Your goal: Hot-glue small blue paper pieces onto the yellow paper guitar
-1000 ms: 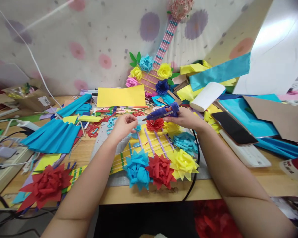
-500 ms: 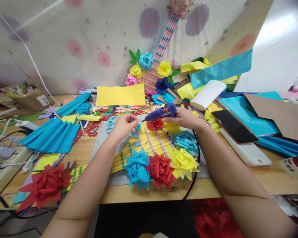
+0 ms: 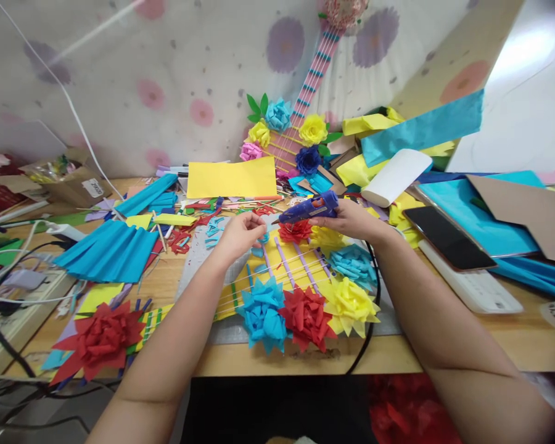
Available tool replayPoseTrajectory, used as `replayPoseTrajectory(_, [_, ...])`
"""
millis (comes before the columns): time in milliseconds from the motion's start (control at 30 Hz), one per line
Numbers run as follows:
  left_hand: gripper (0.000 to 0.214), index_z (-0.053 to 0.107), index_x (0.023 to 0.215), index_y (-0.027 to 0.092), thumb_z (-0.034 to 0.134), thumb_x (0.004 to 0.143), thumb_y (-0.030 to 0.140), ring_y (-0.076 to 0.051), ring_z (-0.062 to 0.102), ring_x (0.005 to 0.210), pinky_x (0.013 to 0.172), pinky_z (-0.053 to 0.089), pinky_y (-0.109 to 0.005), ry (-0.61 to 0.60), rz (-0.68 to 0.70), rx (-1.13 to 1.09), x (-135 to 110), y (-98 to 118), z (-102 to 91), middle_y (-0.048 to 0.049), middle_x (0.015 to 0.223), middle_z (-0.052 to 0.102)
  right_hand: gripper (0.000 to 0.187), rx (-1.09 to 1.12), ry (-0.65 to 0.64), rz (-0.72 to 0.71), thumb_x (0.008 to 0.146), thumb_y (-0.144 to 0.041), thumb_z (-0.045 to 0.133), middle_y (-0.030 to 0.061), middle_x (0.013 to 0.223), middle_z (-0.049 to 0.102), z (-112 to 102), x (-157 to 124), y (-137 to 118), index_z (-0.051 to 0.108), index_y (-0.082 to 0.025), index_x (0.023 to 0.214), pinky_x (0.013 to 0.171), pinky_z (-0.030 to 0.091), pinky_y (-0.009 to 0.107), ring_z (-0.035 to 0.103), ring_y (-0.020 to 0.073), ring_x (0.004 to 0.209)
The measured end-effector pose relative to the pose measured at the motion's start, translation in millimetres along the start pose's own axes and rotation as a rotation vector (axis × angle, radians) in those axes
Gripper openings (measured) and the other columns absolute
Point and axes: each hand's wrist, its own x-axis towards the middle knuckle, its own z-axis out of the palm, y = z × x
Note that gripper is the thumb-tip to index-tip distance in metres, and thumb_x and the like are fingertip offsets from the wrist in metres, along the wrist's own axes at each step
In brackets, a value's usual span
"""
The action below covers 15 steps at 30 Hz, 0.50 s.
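Observation:
My right hand (image 3: pixel 351 220) grips a blue glue gun (image 3: pixel 311 207), its nozzle pointing left toward my left hand. My left hand (image 3: pixel 240 235) is closed in a pinch on a small blue paper piece (image 3: pixel 262 238) just above a yellow paper guitar (image 3: pixel 277 271). The guitar lies flat on the table, with purple strips across it. Blue (image 3: pixel 263 311), red (image 3: pixel 308 316) and yellow paper flowers (image 3: pixel 350 304) sit along its near edge. More flowers, red (image 3: pixel 295 232) and blue (image 3: pixel 351 262), lie under my right hand.
A finished pink paper guitar (image 3: pixel 305 92) with flowers leans on the wall. Blue pleated paper (image 3: pixel 108 250), a yellow sheet (image 3: pixel 231 177) and scraps cover the left. A red flower (image 3: pixel 99 339) lies near left. A phone (image 3: pixel 448 229), white roll (image 3: pixel 395 177) and keyboard (image 3: pixel 472 283) sit right.
The view has shifted slightly, so everything sits a little further right. Both hands stay nearly still, the glue gun nozzle kept close to the left fingers.

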Motion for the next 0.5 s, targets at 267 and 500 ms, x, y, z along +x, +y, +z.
replayPoseTrajectory(267, [0.015, 0.051, 0.076, 0.017, 0.063, 0.068, 0.01, -0.01, 0.057, 0.059, 0.047, 0.05, -0.02, -0.024, 0.033, -0.048, -0.5, -0.7, 0.7, 0.0037, 0.063, 0.055, 0.061, 0.083, 0.032, 0.051, 0.068, -0.074, 0.057, 0.0044, 0.068, 0.062, -6.1, -2.0, 3.3, 0.066, -0.016, 0.082, 0.056, 0.041, 0.027, 0.053, 0.0159, 0.061])
replayPoseTrajectory(500, [0.022, 0.043, 0.074, 0.019, 0.062, 0.068, 0.011, -0.009, 0.055, 0.057, 0.047, 0.049, -0.019, -0.029, 0.068, -0.089, -0.8, -2.3, 0.8, 0.0062, 0.063, 0.052, 0.062, 0.143, -0.039, 0.027, 0.065, -0.075, 0.06, 0.0037, 0.069, 0.062, -7.8, -2.2, 4.8, 0.067, -0.016, 0.082, 0.058, 0.043, 0.028, 0.052, 0.015, 0.062])
